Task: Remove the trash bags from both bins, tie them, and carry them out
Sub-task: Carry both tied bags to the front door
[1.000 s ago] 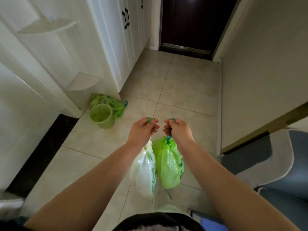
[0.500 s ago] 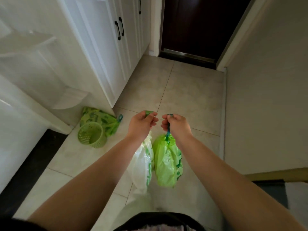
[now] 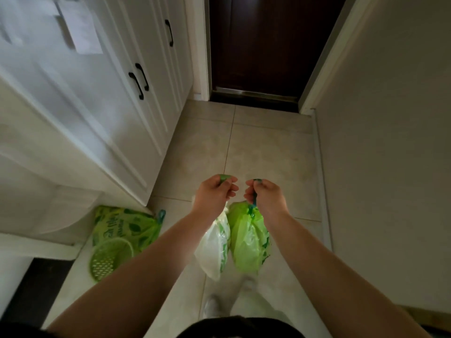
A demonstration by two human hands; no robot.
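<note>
Two tied trash bags hang in front of me above the tiled floor. My left hand point(image 3: 214, 193) grips the top of a white translucent bag point(image 3: 214, 250) with green print. My right hand point(image 3: 264, 197) grips the blue-green drawstring of a bright green bag point(image 3: 249, 242). The bags hang side by side and touch. Both fists are held level, close together, with my arms stretched forward.
A small green perforated bin point(image 3: 109, 261) stands on the floor at my left, against a green patterned pack point(image 3: 124, 226). White cabinets point(image 3: 136, 98) with black handles line the left. A dark door point(image 3: 266, 45) closes the corridor ahead. A plain wall point(image 3: 390, 142) runs on the right.
I have walked forward down the corridor with both bags. The door is nearer, and the green bin has slid back to my lower left. Both grips are unchanged.
</note>
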